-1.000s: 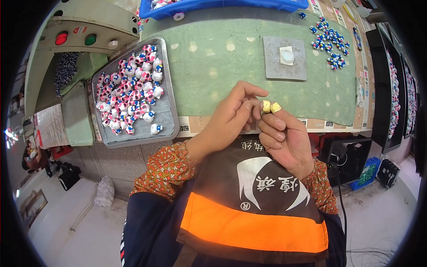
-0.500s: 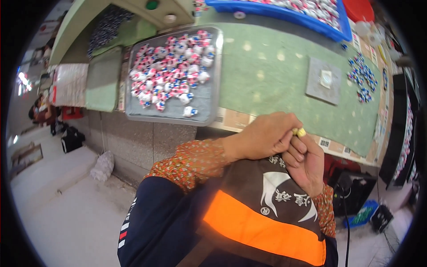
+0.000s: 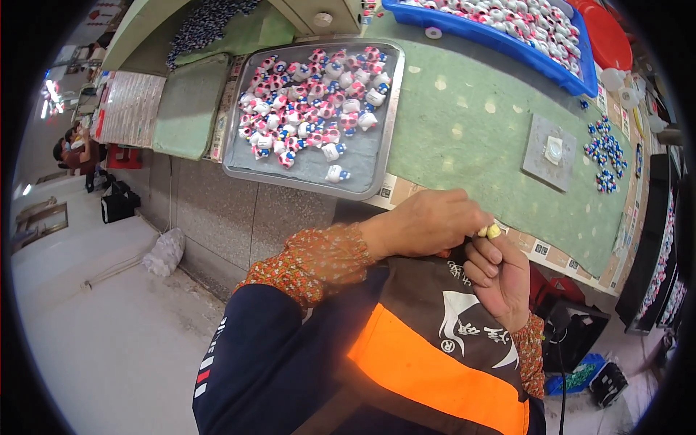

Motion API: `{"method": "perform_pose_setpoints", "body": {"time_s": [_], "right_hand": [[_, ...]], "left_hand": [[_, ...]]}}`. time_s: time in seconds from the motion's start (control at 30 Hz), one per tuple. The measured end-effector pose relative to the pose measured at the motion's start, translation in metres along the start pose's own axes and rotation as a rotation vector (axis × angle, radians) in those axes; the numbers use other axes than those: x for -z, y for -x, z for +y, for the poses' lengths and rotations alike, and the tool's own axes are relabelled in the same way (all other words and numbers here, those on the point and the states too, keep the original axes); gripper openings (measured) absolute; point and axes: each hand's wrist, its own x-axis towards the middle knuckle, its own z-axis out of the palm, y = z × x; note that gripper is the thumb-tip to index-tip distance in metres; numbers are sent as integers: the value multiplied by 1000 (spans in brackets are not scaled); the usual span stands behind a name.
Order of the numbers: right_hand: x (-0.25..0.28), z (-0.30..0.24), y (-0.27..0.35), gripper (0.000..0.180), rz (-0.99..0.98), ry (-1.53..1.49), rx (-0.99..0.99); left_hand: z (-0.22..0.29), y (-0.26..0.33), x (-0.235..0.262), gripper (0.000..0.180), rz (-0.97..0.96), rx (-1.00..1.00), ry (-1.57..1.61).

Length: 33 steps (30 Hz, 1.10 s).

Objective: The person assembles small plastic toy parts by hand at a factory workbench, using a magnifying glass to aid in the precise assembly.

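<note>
Close together in front of my apron [image 3: 406,341], both hands are at the near edge of the table. My left hand [image 3: 429,221] is closed, its fingertips bent down against the right hand's fingertips. Curled fingers also close my right hand [image 3: 502,279], which is palm up. A small yellow piece [image 3: 494,230] shows at the right fingertips; whether it is held or wrapped on a finger I cannot tell. Anything else between the fingers is hidden. Left of the hands, a metal tray [image 3: 304,181] holds many small white, pink and blue figurines [image 3: 319,101].
A green cloth [image 3: 464,123] covers the table. On it lie a grey square plate [image 3: 544,170] with a small pale piece, and a cluster of small blue-and-white parts [image 3: 605,152]. Behind stands a blue bin [image 3: 500,54] of white figurine pieces, beside a red round lid [image 3: 607,36].
The whole view has shifted, so the tray and table appear farther right. My hands stay together at the fingertips, with the left fingers slightly lower over the right ones.
</note>
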Motion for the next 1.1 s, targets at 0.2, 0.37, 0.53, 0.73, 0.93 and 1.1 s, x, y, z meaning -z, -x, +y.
{"method": "perform_pose_setpoints", "body": {"time_s": [0.2, 0.37, 0.53, 0.73, 0.93, 1.1], "right_hand": [[-3, 1, -10, 21, -21, -68, 27], [-4, 6, -8, 21, 0, -31, 52], [1, 10, -3, 21, 11, -29, 56], [2, 16, 1, 23, -22, -73, 38], [0, 23, 7, 23, -6, -47, 32], [1, 26, 10, 22, -31, -37, 32]], "left_hand": [[18, 10, 13, 23, 342, 596, 435], [23, 16, 9, 23, 331, 680, 671], [34, 16, 6, 25, 296, 676, 659], [35, 19, -6, 24, 343, 553, 700], [40, 17, -4, 24, 232, 572, 671], [39, 21, -10, 20, 246, 500, 647]]}}
